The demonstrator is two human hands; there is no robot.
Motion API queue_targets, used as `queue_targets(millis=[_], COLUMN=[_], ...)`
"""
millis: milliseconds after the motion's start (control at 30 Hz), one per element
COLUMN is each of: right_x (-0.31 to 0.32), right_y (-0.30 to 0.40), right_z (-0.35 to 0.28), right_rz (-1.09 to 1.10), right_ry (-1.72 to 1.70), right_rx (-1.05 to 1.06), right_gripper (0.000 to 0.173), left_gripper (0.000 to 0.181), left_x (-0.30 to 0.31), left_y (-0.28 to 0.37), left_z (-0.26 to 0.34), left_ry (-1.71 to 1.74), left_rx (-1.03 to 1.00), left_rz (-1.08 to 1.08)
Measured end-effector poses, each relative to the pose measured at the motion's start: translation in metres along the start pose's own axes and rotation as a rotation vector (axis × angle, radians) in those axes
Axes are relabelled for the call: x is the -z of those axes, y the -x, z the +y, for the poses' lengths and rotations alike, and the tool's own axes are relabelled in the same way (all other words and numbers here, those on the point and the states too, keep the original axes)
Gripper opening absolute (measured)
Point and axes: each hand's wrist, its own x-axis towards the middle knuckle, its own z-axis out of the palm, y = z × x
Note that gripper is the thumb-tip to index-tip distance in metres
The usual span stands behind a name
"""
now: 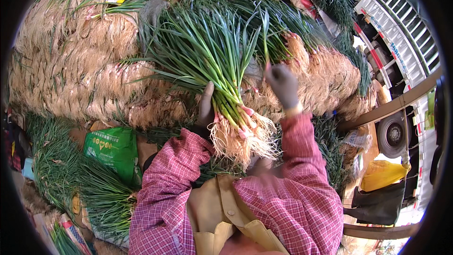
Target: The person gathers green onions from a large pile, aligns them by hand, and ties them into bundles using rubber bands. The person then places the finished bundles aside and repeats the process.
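Observation:
My left hand (206, 108), in a grey glove, is closed around a thick bunch of green garlic (226, 92). The bunch's long leaves fan out away from me, while its pink bulbs and pale roots hang toward my chest. To the right of the bunch, my gloved right hand (284, 84) grips a single green garlic stalk (266, 42) near its pink base, leaves pointing away from me. The right hand is slightly blurred, and its fingertips are partly hidden.
Stacked green garlic with matted roots (70, 60) forms a wide bank ahead. A green printed bag (111, 152) and more leafy bundles (102, 194) lie at left. On the right are a curved brown bar (393, 104), a yellow bag (384, 175) and a white truck (400, 46).

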Motion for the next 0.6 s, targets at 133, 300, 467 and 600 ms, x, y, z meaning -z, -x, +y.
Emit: queue_targets(millis=[133, 300, 467, 600], right_x=[0.009, -0.048, -0.011, 0.005], right_y=[0.064, 0.043, -0.044, -0.070], right_z=[-0.042, 0.010, 0.036, 0.038], right_rz=[-0.465, -0.177, 0.314, 0.078], right_ry=[-0.790, -0.825, 0.142, -0.604], right_rx=[-0.559, -0.548, -0.079, -0.345], right_gripper=[0.035, 0.027, 0.027, 0.044], left_gripper=[0.067, 0.075, 0.071, 0.074], left_x=[0.008, -0.020, -0.006, -0.003], left_y=[0.002, 0.001, -0.003, -0.001], left_z=[-0.007, -0.010, 0.014, 0.015], left_ry=[-0.090, -0.015, 0.069, 0.181], left_rx=[-0.009, 0.036, 0.010, -0.013], left_rz=[0.235, 0.289, 0.081, -0.022])
